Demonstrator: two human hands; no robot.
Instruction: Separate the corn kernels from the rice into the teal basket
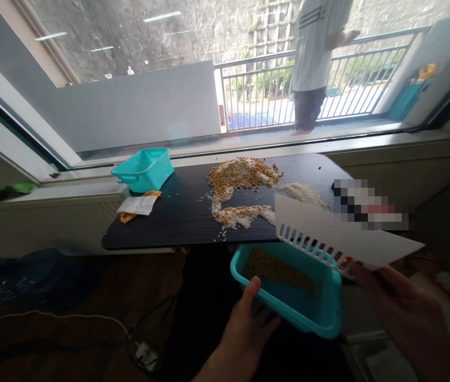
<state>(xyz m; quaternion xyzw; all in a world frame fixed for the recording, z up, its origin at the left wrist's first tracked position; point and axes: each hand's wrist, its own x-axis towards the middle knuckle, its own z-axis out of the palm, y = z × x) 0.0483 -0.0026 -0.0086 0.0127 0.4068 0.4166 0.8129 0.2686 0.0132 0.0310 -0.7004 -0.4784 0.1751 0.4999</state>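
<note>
My left hand (249, 318) grips the near left side of a teal plastic basin (330, 310), thumb by the rim and fingers underneath. Small round tan beans (276, 268), like soybeans, lie in that basin, which is tilted below the table's front edge. Pinched in my right hand (396, 292) is a white slotted sheet (328, 233), its row of slots above the basin's far right part. Beyond the sheet, a heap of mixed beans and white rice (239, 175) covers part of the dark table (177, 212). A paler patch of rice (304, 193) lies to its right, partly hidden by the sheet.
A second teal basin (141, 170) stands at the table's back left, beside a white paper on an orange cloth (139, 204). A window runs behind; a person (312, 53) stands outside. Cables (129, 334) and a dark blue plastic bag (42, 276) lie on the floor at left.
</note>
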